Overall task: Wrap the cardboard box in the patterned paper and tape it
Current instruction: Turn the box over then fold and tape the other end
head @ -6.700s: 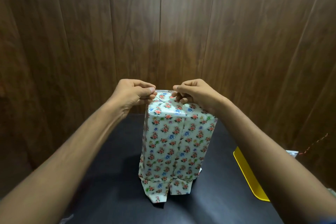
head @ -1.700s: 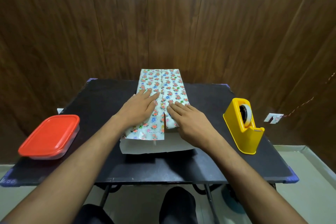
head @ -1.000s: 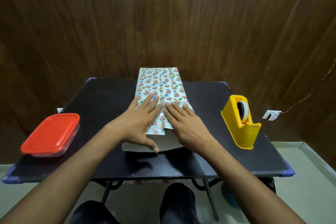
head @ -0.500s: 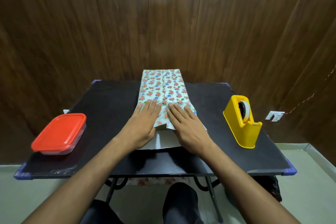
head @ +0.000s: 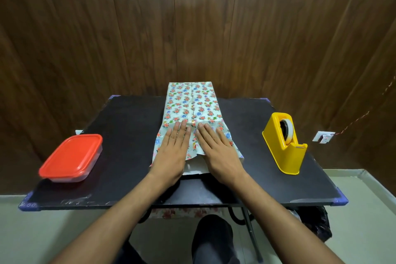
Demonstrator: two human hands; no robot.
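The box wrapped in floral patterned paper (head: 191, 103) lies flat along the middle of the black table (head: 128, 118), its seam running down the top. At the near end the loose paper flaps slope down to the table, white underside showing between them. My left hand (head: 171, 152) lies flat on the left flap, fingers straight. My right hand (head: 216, 150) presses the right flap the same way. A yellow tape dispenser (head: 285, 148) with a roll stands to the right.
A red-lidded plastic container (head: 71, 157) sits at the table's left front. A dark wood-panelled wall stands close behind the table. My knees show under the near edge. A wall socket (head: 323, 136) is low on the right.
The box went from standing upright, held at its top, to lying flat. Over the last second both hands stayed flat on the near flaps, the left thumb drawing in.
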